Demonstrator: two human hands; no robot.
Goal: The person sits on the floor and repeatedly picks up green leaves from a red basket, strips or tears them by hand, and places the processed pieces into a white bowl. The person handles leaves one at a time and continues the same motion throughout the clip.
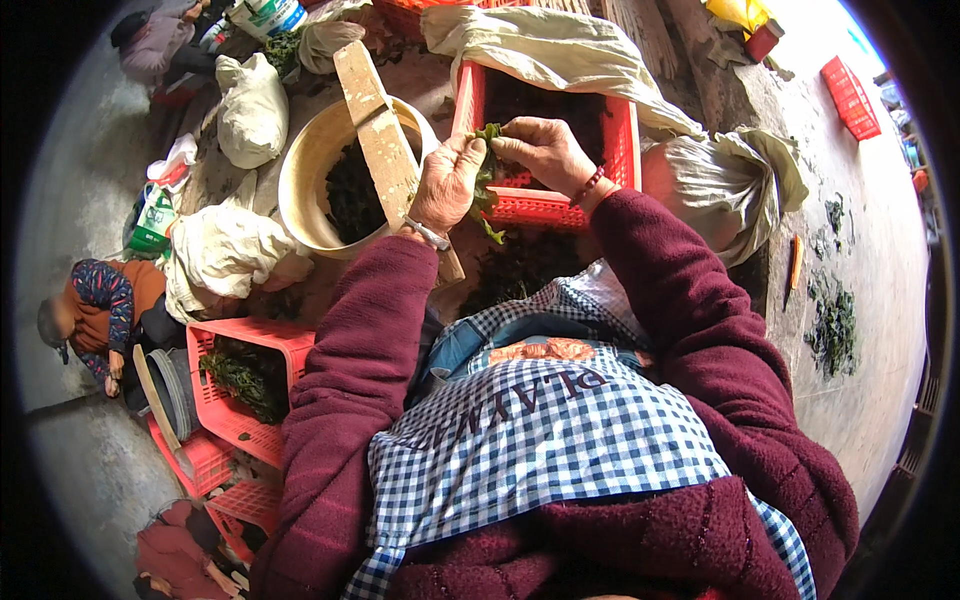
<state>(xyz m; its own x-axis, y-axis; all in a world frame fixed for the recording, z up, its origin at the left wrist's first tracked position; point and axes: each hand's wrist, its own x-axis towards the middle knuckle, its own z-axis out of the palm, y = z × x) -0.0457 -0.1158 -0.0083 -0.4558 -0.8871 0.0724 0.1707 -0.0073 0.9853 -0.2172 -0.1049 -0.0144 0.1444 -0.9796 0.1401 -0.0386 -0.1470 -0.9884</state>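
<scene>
Both my hands pinch a strip of green seaweed [484, 190] in front of me, over the near left corner of a red plastic crate [628, 150]. My left hand [449, 185] grips its left edge, thumb against fingers. With thumb and fingertips closed on the top of the strip, my right hand [548, 152] is opposite; a beaded bracelet circles that wrist. The strip's lower end dangles free. Dark seaweed lies inside the crate. Beside my left hand, a wooden board [385, 150] rests across a cream tub [300, 190] that holds more dark seaweed.
Tied pale sacks [252, 110] stand at the left, and another sack [700, 190] sits right of the crate. A red crate of greens [250, 425] is by my left arm. Co-workers [110, 310] sit along the left side. An orange-handled knife [796, 262] lies at the right.
</scene>
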